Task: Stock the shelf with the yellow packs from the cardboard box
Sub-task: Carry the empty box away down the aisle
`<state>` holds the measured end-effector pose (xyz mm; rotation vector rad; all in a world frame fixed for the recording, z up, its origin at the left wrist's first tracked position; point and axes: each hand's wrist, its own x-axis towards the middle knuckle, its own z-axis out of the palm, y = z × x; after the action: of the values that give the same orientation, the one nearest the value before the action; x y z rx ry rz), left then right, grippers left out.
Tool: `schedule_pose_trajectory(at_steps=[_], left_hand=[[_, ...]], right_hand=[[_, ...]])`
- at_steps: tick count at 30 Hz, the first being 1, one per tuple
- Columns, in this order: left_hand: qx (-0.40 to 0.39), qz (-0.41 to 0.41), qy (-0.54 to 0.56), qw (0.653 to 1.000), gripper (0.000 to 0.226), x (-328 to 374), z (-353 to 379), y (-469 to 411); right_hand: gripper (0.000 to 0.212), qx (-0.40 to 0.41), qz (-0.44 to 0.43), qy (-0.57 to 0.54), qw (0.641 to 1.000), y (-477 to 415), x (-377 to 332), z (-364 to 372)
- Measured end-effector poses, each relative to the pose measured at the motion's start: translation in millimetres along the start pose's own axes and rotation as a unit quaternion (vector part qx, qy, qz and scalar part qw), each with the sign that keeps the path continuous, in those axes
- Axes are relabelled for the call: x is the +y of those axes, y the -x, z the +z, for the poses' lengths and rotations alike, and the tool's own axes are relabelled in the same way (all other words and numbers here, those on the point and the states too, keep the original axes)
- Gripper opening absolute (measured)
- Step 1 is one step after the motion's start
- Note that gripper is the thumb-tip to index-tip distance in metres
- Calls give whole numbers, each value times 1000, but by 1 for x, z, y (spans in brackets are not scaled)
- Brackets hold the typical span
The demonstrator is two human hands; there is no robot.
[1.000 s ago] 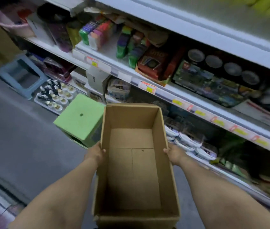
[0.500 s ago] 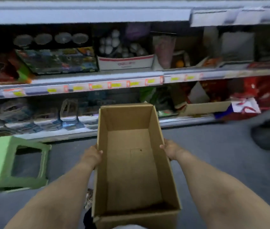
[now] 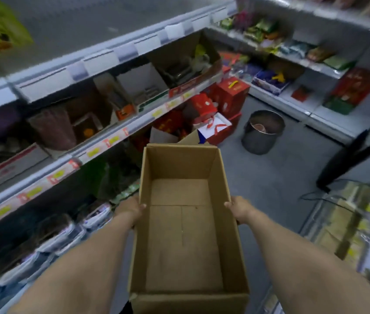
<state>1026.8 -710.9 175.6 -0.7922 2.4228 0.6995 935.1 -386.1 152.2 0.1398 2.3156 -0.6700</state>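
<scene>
1. We hold the cardboard box point(image 3: 177, 164) between our hands, open top up, its bare brown bottom showing.
2. Our left hand point(image 3: 129, 209) grips the box's wall at 9 o'clock, thumb hooked over the rim.
3. Our right hand point(image 3: 238, 208) grips the opposite wall at 3 o'clock.
4. The shelf point(image 3: 102, 141) runs at 10 o'clock of the box; a metal bucket point(image 3: 263, 132) stands at 1 o'clock.

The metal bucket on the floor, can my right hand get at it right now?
Probably not yet: the right hand holds the cardboard box by its wall, and the bucket stands past the box's far end, though the floor between looks bare.
</scene>
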Motion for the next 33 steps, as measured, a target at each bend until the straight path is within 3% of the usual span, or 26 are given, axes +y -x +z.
schedule_pose_trajectory(at_steps=[6, 9, 17, 22, 29, 33], left_hand=[[-9, 59, -20, 998, 38, 136, -7, -55], [-15, 90, 2, 996, 34, 201, -7, -89], [-25, 221, -81, 972, 40, 385, -32, -207], [-33, 266, -107, 957, 43, 483, -41, -253], [-67, 247, -51, 965, 37, 590, -26, -318], [-48, 241, -68, 967, 41, 656, -14, -346]], right_hand=[[29, 59, 29, -48, 997, -35, 44, -88], [34, 92, 50, -64, 992, -64, 57, -132], [30, 161, 109, -104, 975, -142, 69, -263], [41, 193, 141, -130, 962, -178, 73, -336], [42, 179, 147, -163, 959, -254, 101, -416], [43, 161, 137, -183, 960, -311, 123, -474]])
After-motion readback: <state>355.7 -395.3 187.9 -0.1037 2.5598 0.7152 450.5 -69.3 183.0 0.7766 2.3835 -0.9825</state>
